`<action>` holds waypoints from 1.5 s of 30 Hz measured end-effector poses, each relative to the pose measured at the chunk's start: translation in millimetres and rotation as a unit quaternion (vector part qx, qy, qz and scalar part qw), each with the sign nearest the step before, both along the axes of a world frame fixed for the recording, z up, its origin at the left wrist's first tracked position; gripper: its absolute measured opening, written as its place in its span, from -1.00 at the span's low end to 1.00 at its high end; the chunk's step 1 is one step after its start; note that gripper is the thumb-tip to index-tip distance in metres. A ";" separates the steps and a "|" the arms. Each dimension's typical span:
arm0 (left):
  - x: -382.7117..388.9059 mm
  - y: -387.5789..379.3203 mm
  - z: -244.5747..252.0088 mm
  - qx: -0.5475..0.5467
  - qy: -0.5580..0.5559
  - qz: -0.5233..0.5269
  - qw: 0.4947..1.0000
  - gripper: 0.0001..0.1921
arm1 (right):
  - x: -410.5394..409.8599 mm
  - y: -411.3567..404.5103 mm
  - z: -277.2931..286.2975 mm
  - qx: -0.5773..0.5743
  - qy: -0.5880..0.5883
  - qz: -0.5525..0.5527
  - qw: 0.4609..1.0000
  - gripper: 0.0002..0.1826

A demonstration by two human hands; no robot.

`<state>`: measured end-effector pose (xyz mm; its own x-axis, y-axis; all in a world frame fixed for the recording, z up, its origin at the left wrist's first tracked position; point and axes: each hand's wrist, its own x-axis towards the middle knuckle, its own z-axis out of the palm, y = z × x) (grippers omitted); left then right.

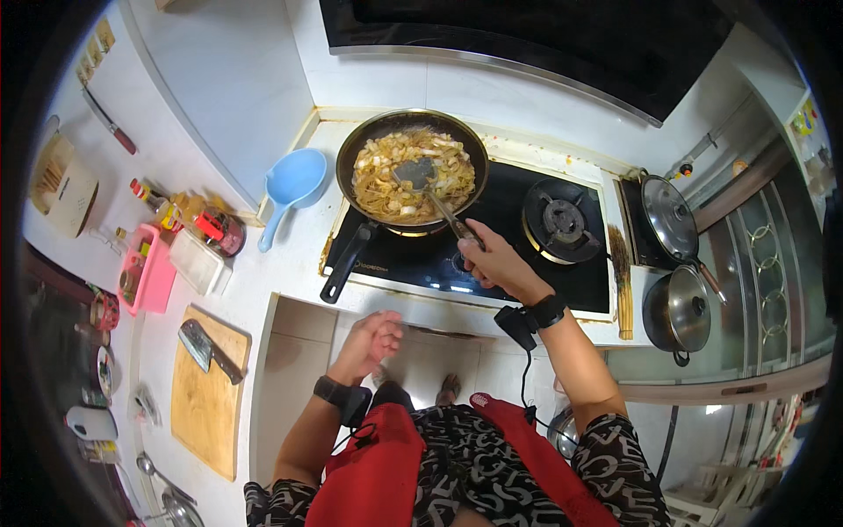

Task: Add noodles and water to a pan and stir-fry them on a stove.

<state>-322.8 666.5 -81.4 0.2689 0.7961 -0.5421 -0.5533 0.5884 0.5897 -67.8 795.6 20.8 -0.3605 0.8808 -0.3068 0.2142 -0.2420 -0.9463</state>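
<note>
My right hand (495,257) grips the handle of a spatula (444,209), whose broad grey blade rests on the food in a dark frying pan (479,141). Noodles with pale chopped vegetable pieces (388,158) fill the pan, which sits over the left burner of a black glass gas stove (421,265). The pan's black handle (349,263) points toward me at the left. My left hand (370,342) is in the air before the counter's edge, its fingers loosely curled and apart, holding nothing.
Left of the stove lies a light blue ladle (294,181). A cleaver (205,349) rests on a wooden cutting board (204,421), near a pink basket (155,277) and bottles. At right are a bare burner (562,214), a straw brush (621,283), a lidded pan (668,217) and a lidded pot (678,309).
</note>
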 end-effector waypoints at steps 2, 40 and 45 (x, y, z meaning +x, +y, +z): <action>14.6 1.1 13.9 0.091 0.065 -0.081 0.990 -0.55 | -5.3 -9.5 11.4 -0.015 0.029 0.044 0.999 -0.41; 80.0 69.4 48.6 0.105 0.455 0.320 0.824 -0.73 | 644.7 234.0 -83.9 0.113 -0.631 -0.333 0.692 -0.58; 85.3 61.7 53.6 0.058 0.398 0.319 0.858 -0.70 | 648.0 243.9 -92.4 0.220 -0.604 -0.329 0.692 -0.61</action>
<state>-237.5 728.2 -27.9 -0.6607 0.7048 -0.2582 -0.1347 0.2271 0.9645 580.2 1039.5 -71.6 0.4481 0.8368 0.3147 0.8936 -0.4082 -0.1869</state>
